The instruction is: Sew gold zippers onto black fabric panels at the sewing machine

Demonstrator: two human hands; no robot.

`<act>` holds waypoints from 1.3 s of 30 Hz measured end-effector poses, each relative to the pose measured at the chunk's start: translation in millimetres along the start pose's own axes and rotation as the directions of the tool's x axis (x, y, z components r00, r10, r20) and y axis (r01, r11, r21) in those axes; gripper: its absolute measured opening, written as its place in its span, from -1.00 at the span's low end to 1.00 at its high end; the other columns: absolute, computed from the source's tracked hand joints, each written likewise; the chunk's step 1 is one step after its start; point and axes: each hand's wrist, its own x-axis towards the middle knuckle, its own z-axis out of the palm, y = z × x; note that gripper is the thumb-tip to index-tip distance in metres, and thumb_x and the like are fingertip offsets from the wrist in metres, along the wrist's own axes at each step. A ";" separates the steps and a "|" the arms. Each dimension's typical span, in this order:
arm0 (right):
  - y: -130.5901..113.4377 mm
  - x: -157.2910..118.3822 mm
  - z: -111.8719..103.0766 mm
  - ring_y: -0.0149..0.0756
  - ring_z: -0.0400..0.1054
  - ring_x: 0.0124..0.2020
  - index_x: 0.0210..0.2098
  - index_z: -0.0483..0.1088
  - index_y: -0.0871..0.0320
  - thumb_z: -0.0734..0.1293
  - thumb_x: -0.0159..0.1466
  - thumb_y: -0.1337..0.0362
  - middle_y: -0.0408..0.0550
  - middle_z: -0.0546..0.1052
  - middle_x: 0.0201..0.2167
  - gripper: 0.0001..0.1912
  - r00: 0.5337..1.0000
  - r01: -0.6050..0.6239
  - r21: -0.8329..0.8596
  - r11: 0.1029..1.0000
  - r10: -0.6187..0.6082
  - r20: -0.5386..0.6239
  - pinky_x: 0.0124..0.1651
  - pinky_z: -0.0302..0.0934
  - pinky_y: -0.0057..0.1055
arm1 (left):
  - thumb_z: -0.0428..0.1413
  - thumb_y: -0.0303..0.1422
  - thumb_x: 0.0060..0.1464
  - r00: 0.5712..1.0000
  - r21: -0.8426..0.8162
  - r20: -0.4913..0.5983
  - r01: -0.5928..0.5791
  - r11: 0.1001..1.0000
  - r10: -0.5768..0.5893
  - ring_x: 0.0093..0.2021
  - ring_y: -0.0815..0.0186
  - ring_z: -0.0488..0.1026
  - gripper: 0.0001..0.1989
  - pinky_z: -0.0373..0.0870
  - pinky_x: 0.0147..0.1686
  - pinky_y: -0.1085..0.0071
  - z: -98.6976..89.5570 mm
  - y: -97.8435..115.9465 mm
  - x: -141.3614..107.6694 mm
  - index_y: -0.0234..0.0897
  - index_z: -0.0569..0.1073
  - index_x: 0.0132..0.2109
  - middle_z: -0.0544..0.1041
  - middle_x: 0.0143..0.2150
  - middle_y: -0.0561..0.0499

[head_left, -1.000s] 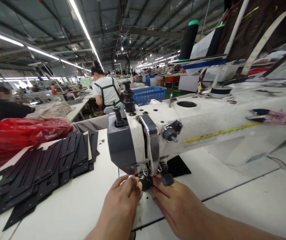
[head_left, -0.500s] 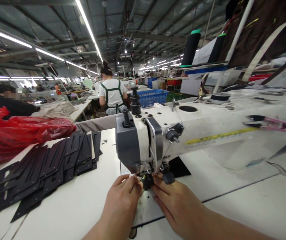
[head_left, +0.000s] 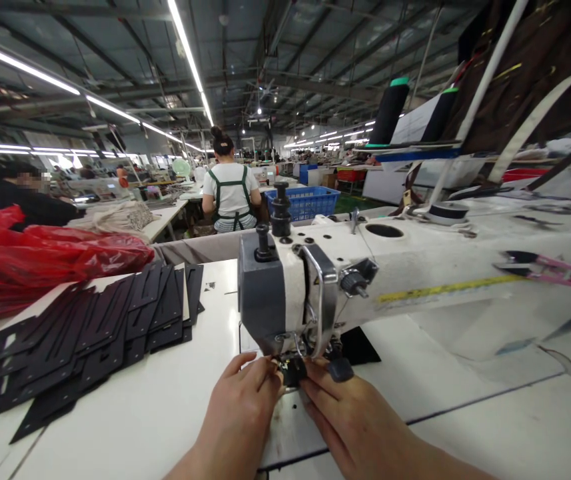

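Note:
A white and grey sewing machine (head_left: 285,287) stands in front of me. Under its needle area lies a small black piece (head_left: 292,372), mostly hidden by the presser parts and my fingers. My left hand (head_left: 240,407) is closed, thumb and fingers pinched at the piece's left edge. From the right, my right hand (head_left: 355,407) presses its gathered fingertips on the other edge, beneath a dark lever knob (head_left: 340,370). Behind the needle a flat black panel (head_left: 360,345) rests on the machine bed; whether it joins the small piece I cannot tell.
Several flat black pieces (head_left: 100,333) lie overlapped at left, near a red plastic bag (head_left: 45,260). Pink-handled snips (head_left: 545,267) rest on the machine arm above a yellow measuring tape (head_left: 450,288). Black thread cones (head_left: 390,113) stand at upper right. A co-worker (head_left: 230,190) is ahead.
The camera view has shifted slightly, so the machine sits a little further right and lower. Both hands stay at the needle area, with hardly any visible movement.

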 end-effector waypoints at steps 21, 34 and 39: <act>7.0 -7.4 6.0 -0.15 0.34 -0.15 -0.24 0.43 0.24 0.14 0.19 0.51 0.11 0.47 -0.22 -0.73 0.997 -0.078 0.091 0.993 0.077 0.017 -0.10 0.30 -0.21 | 0.12 -0.55 0.03 0.996 0.034 0.089 0.016 0.999 -0.019 -0.31 0.35 0.42 -0.91 0.31 -0.15 0.37 2.8 -3.1 -4.1 -0.31 0.38 -0.37 0.47 -0.35 0.07; 12.1 -10.0 4.0 -0.13 0.33 -0.19 -0.07 0.32 0.22 0.13 0.28 0.38 0.12 0.43 -0.26 -0.73 0.994 -0.109 -0.058 0.992 0.109 -0.014 -0.21 0.28 -0.18 | 0.06 -0.55 0.08 0.988 -0.028 0.147 0.050 0.998 -0.046 -0.27 0.31 0.41 -0.91 0.32 -0.15 0.36 -6.0 -0.2 -0.9 -0.31 0.40 -0.33 0.47 -0.31 0.03; 14.8 -9.3 7.0 -0.06 0.28 -0.08 -0.06 0.37 0.16 0.17 0.27 0.35 0.16 0.39 -0.10 -0.72 0.986 -0.130 -0.127 0.983 0.142 0.090 -0.14 0.26 -0.08 | 0.02 -0.52 0.12 0.986 -0.070 0.166 0.045 0.997 -0.033 -0.29 0.31 0.40 -0.89 0.30 -0.14 0.34 -7.6 -0.2 0.1 -0.32 0.42 -0.34 0.47 -0.31 0.01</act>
